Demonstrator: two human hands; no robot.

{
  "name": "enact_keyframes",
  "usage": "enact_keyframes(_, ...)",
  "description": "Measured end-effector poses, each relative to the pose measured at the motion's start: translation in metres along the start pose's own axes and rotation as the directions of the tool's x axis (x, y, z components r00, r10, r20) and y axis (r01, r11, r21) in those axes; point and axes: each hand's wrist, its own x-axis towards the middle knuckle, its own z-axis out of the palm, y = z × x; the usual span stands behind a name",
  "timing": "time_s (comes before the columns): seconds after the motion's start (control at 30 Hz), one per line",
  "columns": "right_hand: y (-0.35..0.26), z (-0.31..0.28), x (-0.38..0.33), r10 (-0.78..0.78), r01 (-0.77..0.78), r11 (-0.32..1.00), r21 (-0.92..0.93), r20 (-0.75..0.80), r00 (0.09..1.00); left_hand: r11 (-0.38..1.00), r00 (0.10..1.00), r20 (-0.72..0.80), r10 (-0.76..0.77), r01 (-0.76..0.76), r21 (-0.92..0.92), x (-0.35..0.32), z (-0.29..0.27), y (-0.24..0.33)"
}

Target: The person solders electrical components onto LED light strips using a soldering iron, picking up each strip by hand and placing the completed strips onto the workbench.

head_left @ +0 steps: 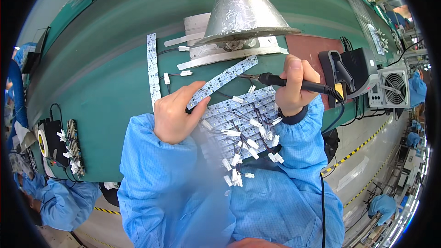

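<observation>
Between the thumb and fingers of my left hand [178, 110] is the lower end of a narrow white LED circuit strip [225, 79], held at a slant. My right hand [296, 87] grips a black soldering iron [275, 80]. Its metal tip points left and meets or nearly meets the strip's edge; I cannot tell which. Below lies a batch of similar LED strips [220, 128] with dark wires and white plug connectors [253, 143] hanging toward me. Another LED strip [152, 71] lies left of my left hand, with wired connectors beside it.
A foil-covered fume hood [243, 7] stands ahead over pale boards. At right are a soldering iron stand [349, 71] on a reddish mat [305, 48] and a boxy unit with a fan [394, 87]. More wired strips [73, 147] lie at far left, near a person in blue [62, 202].
</observation>
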Motion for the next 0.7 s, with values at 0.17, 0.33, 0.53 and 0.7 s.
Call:
enact_keyframes(0.17,0.003,-0.013,0.006,0.108,-0.106,0.994,0.021,-0.171,0.979,0.999,0.999,-0.006,0.039,-0.04,-0.023,0.003,-0.009,-0.002)
enact_keyframes(0.33,0.022,-0.024,0.015,0.075,-0.074,0.997,0.01,-0.201,0.977,0.995,0.99,0.093,0.101,-0.101,-0.007,0.008,-0.031,-0.015)
enact_keyframes(0.53,0.021,-0.017,0.01,0.07,-0.074,0.995,-0.065,-0.071,0.995,0.99,0.985,0.097,0.144,-0.143,-0.015,0.007,-0.032,-0.018)
enact_keyframes(0.7,0.025,-0.015,0.008,0.088,-0.09,0.995,-0.042,-0.05,0.995,0.992,0.984,0.127,0.122,-0.122,-0.003,0.007,-0.033,-0.017)
